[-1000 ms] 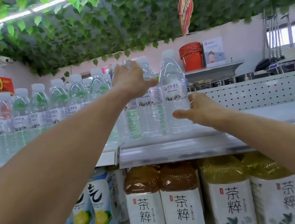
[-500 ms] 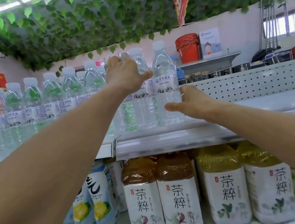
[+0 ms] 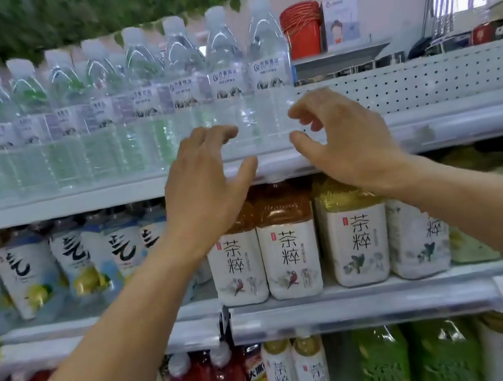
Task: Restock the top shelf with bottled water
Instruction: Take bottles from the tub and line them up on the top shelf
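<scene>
Standing in a tight row along the white metal top shelf (image 3: 465,124), the clear ribbed plastic water bottles (image 3: 188,97) carry pale caps and white paper labels, with the last bottle (image 3: 269,67) at the row's right end just left of the bare perforated white back panel (image 3: 425,81). To the right of that bottle the shelf runs on without stock.

Both bare forearms reach up and forward from the lower corners of the view. The left hand (image 3: 205,181) is held in front of the shelf's front lip, fingers loosely curved and parted, thumb stretched out to the right, holding nothing. The right hand (image 3: 342,142) hovers beside it, fingers bent and spread, thumb pointing left, also gripping nothing; whether its fingertips brush the last bottle cannot be told through the blur.

Below, squat amber tea bottles with cream labels (image 3: 286,237) fill the next shelf.
</scene>
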The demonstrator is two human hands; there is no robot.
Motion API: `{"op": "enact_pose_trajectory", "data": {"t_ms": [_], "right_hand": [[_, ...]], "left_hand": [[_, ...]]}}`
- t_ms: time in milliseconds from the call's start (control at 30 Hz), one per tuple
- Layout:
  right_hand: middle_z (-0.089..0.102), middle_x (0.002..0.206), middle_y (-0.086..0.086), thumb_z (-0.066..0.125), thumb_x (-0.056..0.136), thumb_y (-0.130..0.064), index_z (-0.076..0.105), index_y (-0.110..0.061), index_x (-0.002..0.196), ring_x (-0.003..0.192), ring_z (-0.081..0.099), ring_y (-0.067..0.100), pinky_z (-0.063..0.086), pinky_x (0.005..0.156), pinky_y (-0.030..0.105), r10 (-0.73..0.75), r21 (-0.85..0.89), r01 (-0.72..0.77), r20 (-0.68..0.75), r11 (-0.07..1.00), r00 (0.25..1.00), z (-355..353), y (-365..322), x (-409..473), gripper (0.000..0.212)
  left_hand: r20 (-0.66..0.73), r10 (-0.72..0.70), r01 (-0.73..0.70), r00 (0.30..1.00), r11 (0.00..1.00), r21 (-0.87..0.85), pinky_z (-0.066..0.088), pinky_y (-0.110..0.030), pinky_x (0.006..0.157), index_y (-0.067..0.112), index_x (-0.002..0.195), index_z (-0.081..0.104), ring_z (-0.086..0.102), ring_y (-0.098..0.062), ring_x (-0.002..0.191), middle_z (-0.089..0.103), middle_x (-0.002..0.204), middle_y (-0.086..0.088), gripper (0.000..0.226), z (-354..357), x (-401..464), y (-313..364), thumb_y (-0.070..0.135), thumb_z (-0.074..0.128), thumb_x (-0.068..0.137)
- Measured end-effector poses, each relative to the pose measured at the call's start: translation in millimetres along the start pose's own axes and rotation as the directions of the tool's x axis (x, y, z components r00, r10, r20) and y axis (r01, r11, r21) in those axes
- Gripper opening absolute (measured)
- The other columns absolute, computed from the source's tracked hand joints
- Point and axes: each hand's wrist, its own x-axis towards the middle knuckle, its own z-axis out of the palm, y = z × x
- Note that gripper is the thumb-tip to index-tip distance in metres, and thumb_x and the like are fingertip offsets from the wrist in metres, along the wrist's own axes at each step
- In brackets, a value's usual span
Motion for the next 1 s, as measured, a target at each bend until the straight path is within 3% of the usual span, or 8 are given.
{"op": "enact_pose_trajectory", "data": {"t_ms": [233, 400, 533, 667, 767, 833, 933, 1000], "right_hand": [[0.062, 0.083, -0.011, 0.058, 0.092, -0.033, 0.064, -0.028, 0.095, 0.075, 0.059, 0.015, 0.053, 0.069, 0.038, 0.024, 0.054, -0.038, 0.244, 0.998, 0.969, 29, -30, -100, 0.008], [0.065, 0.083, -0.008, 0.059, 0.091, -0.033, 0.065, -0.024, 0.095, 0.08, 0.061, 0.019, 0.053, 0.073, 0.041, 0.152, 0.049, -0.209, 0.532, 0.977, 0.833, 79, -38, -183, 0.012], [0.061, 0.074, -0.013, 0.062, 0.087, -0.034, 0.061, -0.032, 0.085, 0.078, 0.062, 0.017, 0.054, 0.073, 0.039, 0.24, 0.003, -0.37, 0.758, 0.929, 0.606, 116, -30, -271, 0.003], [0.067, 0.075, -0.01, 0.064, 0.083, -0.034, 0.064, -0.027, 0.08, 0.075, 0.065, 0.017, 0.054, 0.072, 0.039, 0.297, -0.12, -0.516, 0.914, 0.848, 0.275, 144, -10, -365, 0.007], [0.057, 0.064, -0.011, 0.061, 0.084, -0.035, 0.051, -0.031, 0.064, 0.069, 0.06, 0.015, 0.047, 0.067, 0.031, 0.342, -0.255, -0.612, 0.939, 0.748, 0.027, 169, 2, -434, 0.023], [0.054, 0.075, -0.006, 0.059, 0.093, -0.023, 0.045, -0.029, 0.064, 0.081, 0.061, 0.02, 0.045, 0.073, 0.03, 0.326, -0.336, -0.598, 0.937, 0.727, -0.13, 191, 8, -492, 0.032], [0.06, 0.081, 0.006, 0.061, 0.089, -0.025, 0.054, -0.017, 0.072, 0.082, 0.063, 0.024, 0.047, 0.071, 0.031, 0.366, -0.485, -0.596, 0.875, 0.64, -0.318, 221, 15, -583, 0.02], [0.059, 0.077, 0.001, 0.063, 0.087, -0.025, 0.051, -0.019, 0.076, 0.071, 0.057, 0.018, 0.044, 0.06, 0.026, 0.364, -0.548, -0.611, 0.837, 0.572, -0.41, 238, 14, -636, 0.018]], "left_hand": [[0.249, -0.17, 0.236, 0.953, 0.935, -0.265, 0.054, -0.033, 0.074, 0.024, 0.113, 0.066, 0.061, -0.001, 0.078, 0.066, 0.087, 0.015, 0.022, 16, -123, -25, 0.032, 0.065, 0.092], [0.54, -0.275, 0.432, 0.796, 0.882, -0.187, 0.053, -0.032, 0.075, 0.025, 0.108, 0.067, 0.062, -0.007, 0.077, 0.066, 0.083, 0.014, 0.018, 38, -206, -60, 0.032, 0.066, 0.092], [0.775, -0.345, 0.632, 0.529, 0.77, -0.088, 0.053, -0.032, 0.078, 0.024, 0.107, 0.067, 0.063, -0.012, 0.081, 0.069, 0.09, 0.005, 0.025, 64, -289, -82, 0.039, 0.067, 0.087], [0.864, -0.44, 0.798, 0.245, 0.597, 0.077, 0.051, -0.029, 0.074, 0.029, 0.092, 0.065, 0.061, -0.014, 0.072, 0.069, 0.087, 0.002, 0.036, 100, -385, -95, 0.053, 0.054, 0.067], [0.88, -0.474, 0.885, 0.021, 0.418, 0.204, 0.047, -0.021, 0.068, 0.025, 0.086, 0.064, 0.056, -0.013, 0.072, 0.063, 0.079, 0.001, 0.011, 125, -462, -99, 0.031, 0.071, 0.08], [0.864, -0.494, 0.889, -0.097, 0.348, 0.298, 0.045, -0.018, 0.067, 0.027, 0.082, 0.062, 0.059, -0.016, 0.074, 0.062, 0.078, 0.0, 0.015, 143, -519, -106, 0.016, 0.071, 0.088], [0.835, -0.457, 0.836, -0.306, 0.29, 0.465, 0.051, -0.026, 0.075, 0.026, 0.094, 0.064, 0.066, -0.022, 0.084, 0.069, 0.095, -0.003, 0.006, 173, -599, -112, 0.024, 0.068, 0.09], [0.789, -0.47, 0.794, -0.396, 0.255, 0.551, 0.052, -0.027, 0.078, 0.018, 0.111, 0.065, 0.068, -0.023, 0.09, 0.07, 0.107, -0.005, 0.023, 196, -644, -117, 0.027, 0.067, 0.09]]}}
